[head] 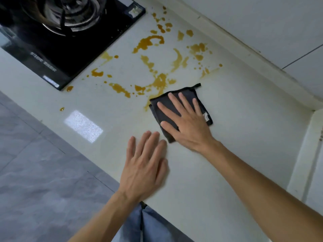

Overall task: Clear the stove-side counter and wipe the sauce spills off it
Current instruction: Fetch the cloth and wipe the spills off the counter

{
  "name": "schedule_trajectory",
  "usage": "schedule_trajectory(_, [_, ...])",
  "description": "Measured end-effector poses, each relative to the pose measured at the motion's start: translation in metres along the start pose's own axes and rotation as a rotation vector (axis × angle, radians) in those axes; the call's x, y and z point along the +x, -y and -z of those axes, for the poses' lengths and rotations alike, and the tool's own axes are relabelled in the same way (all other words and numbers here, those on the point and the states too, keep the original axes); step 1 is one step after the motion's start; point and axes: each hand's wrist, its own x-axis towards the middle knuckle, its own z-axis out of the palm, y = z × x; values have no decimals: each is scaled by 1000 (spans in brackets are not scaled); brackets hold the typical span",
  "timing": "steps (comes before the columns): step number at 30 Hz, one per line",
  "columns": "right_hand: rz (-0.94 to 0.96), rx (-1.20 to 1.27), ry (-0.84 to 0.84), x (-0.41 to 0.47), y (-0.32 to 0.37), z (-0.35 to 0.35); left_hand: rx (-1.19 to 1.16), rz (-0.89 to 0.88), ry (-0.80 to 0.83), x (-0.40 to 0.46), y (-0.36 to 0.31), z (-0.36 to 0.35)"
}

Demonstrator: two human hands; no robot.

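Note:
A pale counter runs beside a black gas stove. Orange-brown sauce spills lie scattered over the counter between the stove and the back wall, with several small drops near the stove's corner. A folded dark grey cloth lies flat at the near edge of the spills, touching a sauce streak. My right hand presses flat on the cloth with its fingers spread. Just beside the cloth, near the counter's front edge, my left hand rests flat on the bare counter, holding nothing.
The tiled wall meets the counter along a raised back edge at the upper right. A white upright panel stands at the right end. Grey floor tiles lie below the counter's front edge. A burner grate sits on the stove.

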Motion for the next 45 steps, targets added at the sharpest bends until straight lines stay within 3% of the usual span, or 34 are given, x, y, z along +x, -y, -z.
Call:
schedule_trajectory(6, [-256,24,2,-17,-25,5,-7,29,-8,0,-1,-1])
schedule_trajectory(9, [-106,-9,9,-28,6,-4,-32,40,-34,-1,-3,-3])
schedule_trajectory(13, [135,-14,12,36,30,-3,-57,101,-61,-1,-1,-6])
schedule_trajectory(16, [-28,-20,13,70,6,8,-49,103,-36,0,-2,-5])
schedule_trajectory(20, [-241,19,-5,19,-3,6,-55,96,-1,0,-3,-4])
schedule_trajectory(23, [-198,-18,8,-12,27,-5,-45,88,13,0,-4,-5])
schedule_trajectory(26, [-155,9,13,27,22,2,-35,92,37,1,-3,-5])
schedule_trajectory(30, [-358,72,-28,80,-3,12,-21,78,44,1,-3,-3])
schedule_trajectory(35, [-213,-8,0,-2,-14,3,-20,63,23,1,-4,-5])
schedule_trajectory(38, [-389,-1,64,-21,-63,17,-14,58,17,-1,-4,-6])
schedule_trajectory(42, [-659,76,8,47,-85,28,-31,60,-6,0,-4,-9])
schedule_trajectory(45, [-560,75,-47,99,-58,25,-32,64,-2,1,-2,-7])
